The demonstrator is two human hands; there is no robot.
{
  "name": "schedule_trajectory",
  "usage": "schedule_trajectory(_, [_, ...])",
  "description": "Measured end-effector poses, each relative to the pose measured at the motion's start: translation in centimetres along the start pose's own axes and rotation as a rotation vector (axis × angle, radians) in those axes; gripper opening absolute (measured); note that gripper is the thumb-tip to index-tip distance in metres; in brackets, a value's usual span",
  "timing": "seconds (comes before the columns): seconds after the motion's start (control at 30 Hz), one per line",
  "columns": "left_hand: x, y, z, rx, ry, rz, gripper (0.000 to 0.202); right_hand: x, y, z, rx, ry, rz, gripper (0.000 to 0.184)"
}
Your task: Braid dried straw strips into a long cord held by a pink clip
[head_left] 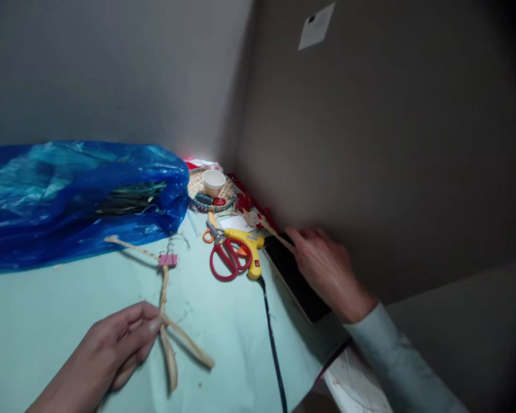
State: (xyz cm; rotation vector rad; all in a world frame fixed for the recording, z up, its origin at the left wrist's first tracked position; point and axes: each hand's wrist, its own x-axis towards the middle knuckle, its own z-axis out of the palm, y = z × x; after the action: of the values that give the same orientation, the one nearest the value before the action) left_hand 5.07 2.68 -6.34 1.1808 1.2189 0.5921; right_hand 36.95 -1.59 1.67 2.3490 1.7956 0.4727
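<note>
My left hand [129, 338] is closed in a pinch on a twisted cord of pale plant fibre [164, 284]. Below the fingertips the cord splits into two loose flat ends. A pink binder clip [168, 260] grips its upper part, and a thinner tail runs off to the left from there. At the right, my right hand [324, 272] reaches over a dark flat tablet-like object [294, 275], its fingers closed on the near end of a pale fibre strip [277, 234]. The strip's far end lies among the clutter by the wall.
Between my hands lie red-handled scissors [230, 259] and a yellow glue gun [254, 252] with a black cable [272, 338]. Behind them, a woven tray [193, 186] holds a white cup [214, 181]. A blue plastic bag [81, 195] lies along the back wall. A wall rises at right.
</note>
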Motion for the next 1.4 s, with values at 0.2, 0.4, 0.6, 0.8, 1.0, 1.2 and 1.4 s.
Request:
schedule_trajectory(0.2, [-0.4,2.0,0.2,-0.064,-0.100,-0.068,0.034,0.5,0.4,2.6,-0.057,-0.090,-0.107,0.048])
schedule_trajectory(0.4, [-0.3,1.8,0.1,-0.103,-0.130,-0.077,0.032,0.4,-0.2,1.8,-0.186,-0.057,-0.120,0.042])
schedule_trajectory(0.6, [-0.5,2.1,0.1,-0.120,-0.142,-0.082,0.028,1.0,0.3,2.7,-0.151,-0.117,-0.163,0.060])
schedule_trajectory(0.8, [-0.3,2.0,0.0,-0.164,-0.176,-0.088,0.026,1.5,0.6,3.1,-0.119,-0.100,-0.176,0.043])
schedule_trajectory(1.0, [0.0,1.6,0.0,-0.161,-0.170,-0.073,0.026,1.2,0.7,2.0,0.073,-0.071,-0.182,0.040])
schedule_trajectory(1.2, [-0.2,1.8,0.0,-0.092,-0.165,-0.054,0.027,-1.4,-0.7,-3.3,1.034,-0.182,-0.505,0.028])
schedule_trajectory(1.4, [-0.1,1.8,0.2,-0.085,-0.155,-0.036,0.029,-3.7,-4.4,-4.2,1.280,-0.285,-0.597,0.025])
